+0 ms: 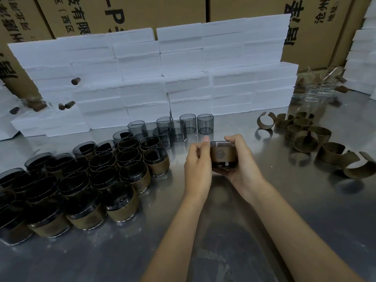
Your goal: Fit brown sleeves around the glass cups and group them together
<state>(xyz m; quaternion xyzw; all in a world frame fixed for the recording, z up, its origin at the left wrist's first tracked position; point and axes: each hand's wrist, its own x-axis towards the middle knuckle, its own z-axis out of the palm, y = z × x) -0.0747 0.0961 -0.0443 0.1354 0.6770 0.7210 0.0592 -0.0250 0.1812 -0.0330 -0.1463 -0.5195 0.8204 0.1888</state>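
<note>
Both hands' grip on sleeved cup (pixel 223 154); cup's far side hidden.

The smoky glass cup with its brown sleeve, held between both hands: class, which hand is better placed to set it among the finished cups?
Probably the left hand. The group of sleeved cups lies on its side of the steel table, while the right hand would have to cross over. Both grip the smoky glass cup.

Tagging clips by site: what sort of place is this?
Probably a packing or assembly workshop: printed shipping cartons behind stacked foam blocks, and batches of sleeved cups on a steel table.
</note>
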